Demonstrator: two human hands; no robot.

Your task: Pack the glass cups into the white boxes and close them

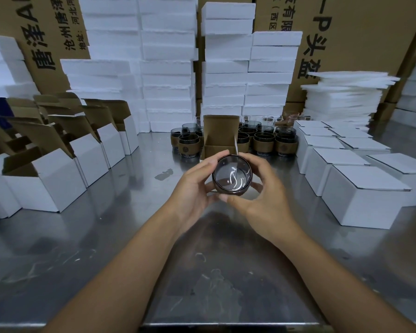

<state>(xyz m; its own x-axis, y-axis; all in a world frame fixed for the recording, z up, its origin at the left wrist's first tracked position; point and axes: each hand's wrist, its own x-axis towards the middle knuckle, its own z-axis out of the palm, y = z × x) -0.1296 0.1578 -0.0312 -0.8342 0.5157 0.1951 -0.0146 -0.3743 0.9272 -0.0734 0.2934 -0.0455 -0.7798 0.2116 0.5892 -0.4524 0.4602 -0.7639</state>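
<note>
Both your hands hold one glass cup over the middle of the steel bench. The left hand curls its grip round the left side and the right hand curls round the right, thumb under the near rim. The cup is round smoked glass with a brown band, mouth tilted up at you, glare inside.

Just behind it stands an open box, brown card inside, lid flap upright; its base is hidden by the cup and your fingers. Past that, at the far middle, is a tight cluster of banded cups, partly blocked by the flap.

Along the left edge are rows of open white boxes, flaps up, the nearest cut off. Along the right edge are closed white boxes, square with flat lids.

The bench is shiny and smudged, with open room between the two rows and toward the near edge.

At the far edge are stacked foam blocks, rough-edged, foam sheets at the right, and printed cartons behind, their text cropped.
</note>
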